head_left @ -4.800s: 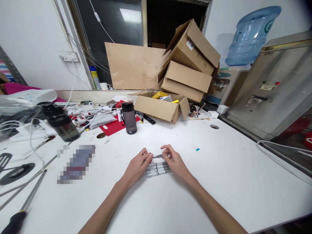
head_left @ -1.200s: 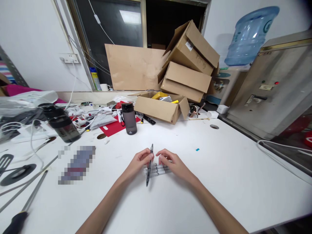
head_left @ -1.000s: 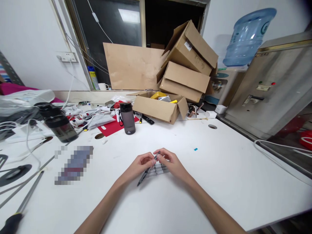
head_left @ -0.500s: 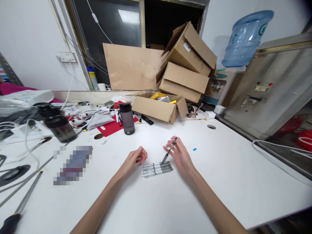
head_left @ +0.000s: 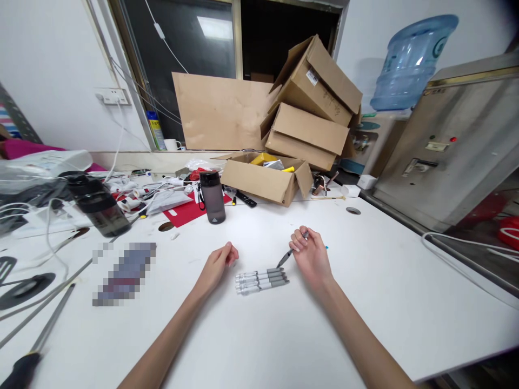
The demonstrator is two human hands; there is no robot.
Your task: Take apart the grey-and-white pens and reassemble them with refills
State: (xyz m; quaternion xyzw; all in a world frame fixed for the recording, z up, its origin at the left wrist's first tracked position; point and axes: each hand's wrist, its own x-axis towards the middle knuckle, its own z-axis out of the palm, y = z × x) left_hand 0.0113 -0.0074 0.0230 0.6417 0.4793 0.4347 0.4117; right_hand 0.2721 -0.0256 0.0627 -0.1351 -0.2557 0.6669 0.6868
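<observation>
In the head view my right hand (head_left: pixel 312 255) grips a dark grey pen (head_left: pixel 286 258), its fingers wrapped round the upper part. The pen slants down to the left, its lower end close to the row of pens. Several grey-and-white pens (head_left: pixel 261 282) lie side by side on the white table, their dark ends to the right. My left hand (head_left: pixel 219 262) rests to the left of the row, apart from it, with fingers curled together and nothing visible in them.
A dark water bottle (head_left: pixel 212 200) stands behind the hands, near an open cardboard box (head_left: pixel 257 181). Another bottle (head_left: pixel 97 208) and tangled cables are at the left, with a screwdriver (head_left: pixel 52 319) closer in. A blue scrap (head_left: pixel 326 247) lies beside my right hand.
My right hand has shifted right with the pen, and its fingers have closed further round it. My left hand has moved slightly left, away from the row, its fingers more closed.
</observation>
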